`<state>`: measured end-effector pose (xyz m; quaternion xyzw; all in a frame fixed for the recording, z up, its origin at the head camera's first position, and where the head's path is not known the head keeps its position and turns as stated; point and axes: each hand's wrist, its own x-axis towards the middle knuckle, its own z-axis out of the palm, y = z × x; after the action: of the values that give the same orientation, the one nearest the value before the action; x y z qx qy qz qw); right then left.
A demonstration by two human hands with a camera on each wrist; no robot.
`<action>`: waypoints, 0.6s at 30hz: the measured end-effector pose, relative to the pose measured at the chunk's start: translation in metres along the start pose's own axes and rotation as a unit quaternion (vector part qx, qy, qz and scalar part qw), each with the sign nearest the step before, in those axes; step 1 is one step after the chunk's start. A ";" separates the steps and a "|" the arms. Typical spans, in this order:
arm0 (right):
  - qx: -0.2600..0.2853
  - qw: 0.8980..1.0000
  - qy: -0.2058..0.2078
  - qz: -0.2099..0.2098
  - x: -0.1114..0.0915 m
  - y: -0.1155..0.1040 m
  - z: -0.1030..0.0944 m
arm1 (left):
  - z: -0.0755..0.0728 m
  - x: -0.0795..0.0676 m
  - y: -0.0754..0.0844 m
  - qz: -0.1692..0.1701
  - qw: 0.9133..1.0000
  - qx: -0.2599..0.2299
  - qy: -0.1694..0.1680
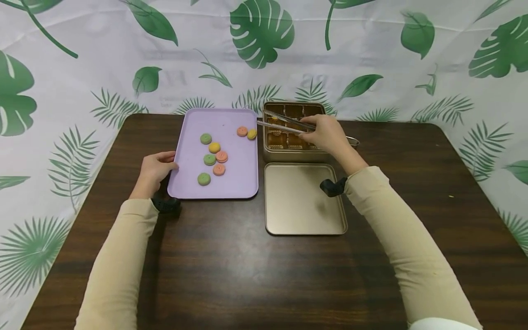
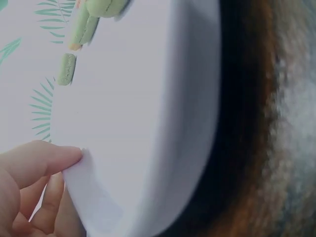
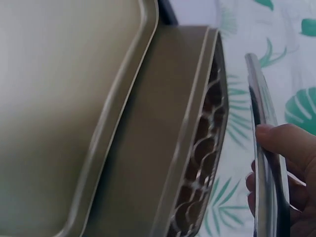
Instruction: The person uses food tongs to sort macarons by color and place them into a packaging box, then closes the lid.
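Note:
My left hand (image 1: 154,172) grips the left rim of a lilac tray (image 1: 187,183), thumb on top and fingers below the edge in the left wrist view. On the tray lie green macarons (image 1: 204,178), orange-pink macarons (image 1: 219,169) and two yellow ones (image 1: 214,147). My right hand (image 1: 326,135) holds metal tongs (image 1: 288,128) over a gold tin box (image 1: 288,156). The tong arms stand apart, with nothing seen between them, and their tips point left towards the tray. The box has a brown divided insert (image 1: 277,140); something yellow shows in its back left compartment.
A flat gold lid (image 1: 303,201) lies in front of the box on the dark wooden table (image 1: 222,256). Behind the table hangs a white cloth (image 1: 198,36) with green leaves. Each wrist bears a black camera mount (image 1: 333,188).

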<state>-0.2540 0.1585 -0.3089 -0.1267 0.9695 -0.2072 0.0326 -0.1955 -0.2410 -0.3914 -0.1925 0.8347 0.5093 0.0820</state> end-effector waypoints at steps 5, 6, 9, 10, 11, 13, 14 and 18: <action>-0.025 0.999 -0.028 -0.020 0.000 -0.014 0.000 | -0.004 -0.001 -0.002 0.000 1.000 -0.004 -0.005; -0.031 0.999 -0.033 -0.023 0.001 -0.017 0.000 | -0.005 -0.001 -0.003 0.000 1.000 -0.006 -0.005; -0.050 0.997 -0.047 -0.031 0.002 -0.023 0.002 | -0.007 -0.001 -0.005 -0.003 1.000 -0.003 -0.005; -0.055 0.997 -0.050 -0.032 0.002 -0.024 0.002 | -0.007 0.000 -0.006 -0.005 1.000 -0.002 -0.004; -0.058 0.996 -0.054 -0.032 0.002 -0.025 0.002 | -0.008 0.000 -0.006 -0.005 1.000 -0.002 -0.002; -0.064 0.996 -0.062 -0.031 0.003 -0.027 0.003 | -0.009 0.001 -0.007 -0.009 1.000 -0.004 0.000; -0.064 0.995 -0.067 -0.029 0.004 -0.028 0.003 | -0.009 0.001 -0.008 -0.010 1.000 -0.011 0.002; -0.071 0.994 -0.081 -0.023 0.006 -0.032 0.004 | -0.011 0.002 -0.008 -0.017 1.000 -0.021 0.009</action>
<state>-0.2520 0.1274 -0.2994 -0.1671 0.9728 -0.1279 0.0974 -0.1931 -0.2548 -0.3936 -0.2132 0.8212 0.5234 0.0788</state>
